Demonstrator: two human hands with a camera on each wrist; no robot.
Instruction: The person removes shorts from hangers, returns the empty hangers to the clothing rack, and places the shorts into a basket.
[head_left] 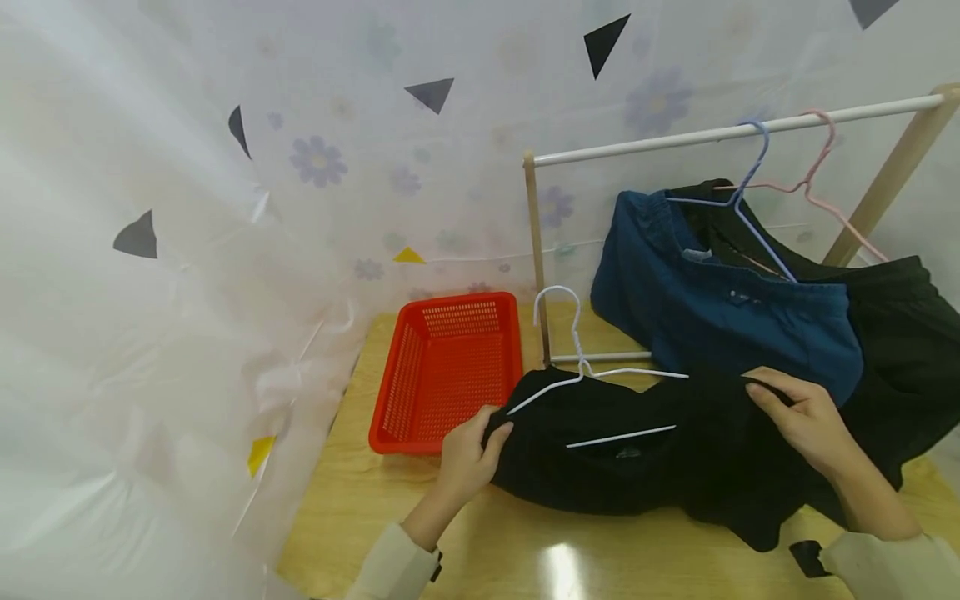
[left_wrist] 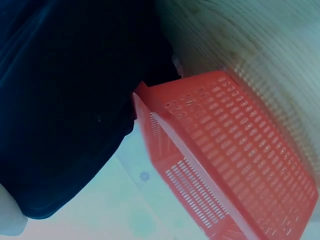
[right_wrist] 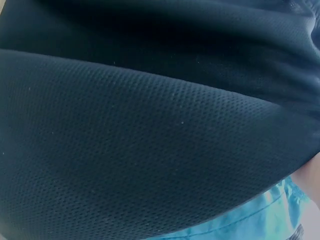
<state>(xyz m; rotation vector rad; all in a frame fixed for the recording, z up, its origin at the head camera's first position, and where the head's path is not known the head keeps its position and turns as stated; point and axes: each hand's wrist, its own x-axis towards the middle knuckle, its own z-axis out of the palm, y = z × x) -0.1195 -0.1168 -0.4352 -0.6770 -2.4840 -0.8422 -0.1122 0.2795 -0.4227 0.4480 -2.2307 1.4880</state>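
Black shorts [head_left: 600,483] are stretched between my two hands above the table. My left hand [head_left: 471,454] pinches the waist edge at one end, thumb on the near side. At the other end, my right hand [head_left: 806,421] grips the black cloth between thumb and fingers. A white hanger [head_left: 581,367] sits in the waist opening, its hook upright above the cloth. Part of its lower bar shows through the opening; its right tip meets the black fabric. Dark cloth [left_wrist: 65,100] covers much of the left wrist view, and mesh-textured black fabric [right_wrist: 150,150] fills most of the right wrist view.
A red plastic basket [head_left: 390,375] stands left of the shorts on the wooden table [head_left: 337,500]. At the right, a rack with a white rail [head_left: 637,148] carries blue shorts [head_left: 675,275] on a blue hanger and a black garment [head_left: 915,333] on a pink hanger.
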